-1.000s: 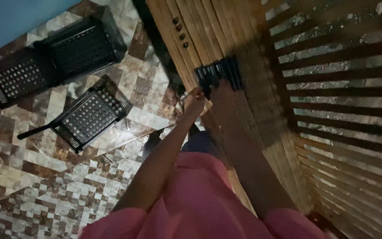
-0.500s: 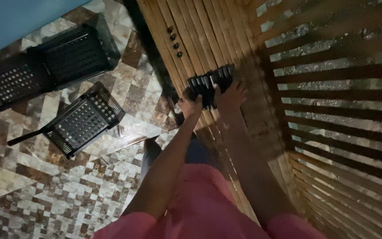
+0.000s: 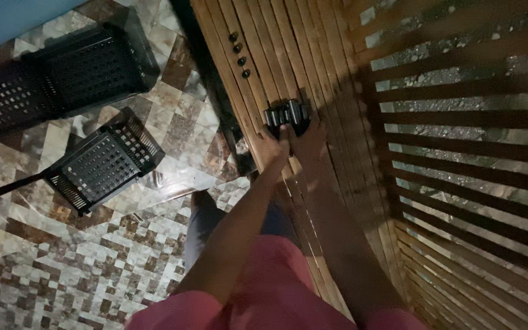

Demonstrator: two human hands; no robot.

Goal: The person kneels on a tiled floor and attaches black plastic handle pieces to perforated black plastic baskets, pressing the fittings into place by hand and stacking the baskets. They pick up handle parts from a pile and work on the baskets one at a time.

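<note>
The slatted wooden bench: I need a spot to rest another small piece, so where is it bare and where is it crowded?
Bare slats lie between the four small black knobs and the cluster of dark cylinders, and on the strip right of the cluster toward the wooden lattice. It is crowded at the cluster, where the left hand and right hand meet, and nearer, under both forearms.

The view is dim and grainy, with warm light on the slatted wooden table [image 3: 258,55] and daylight showing through the wooden lattice [image 3: 459,140] at right. A glossy reflection shines on the patterned tiled floor [image 3: 172,183], while the forearms lie in deep shadow and edges look soft
</note>
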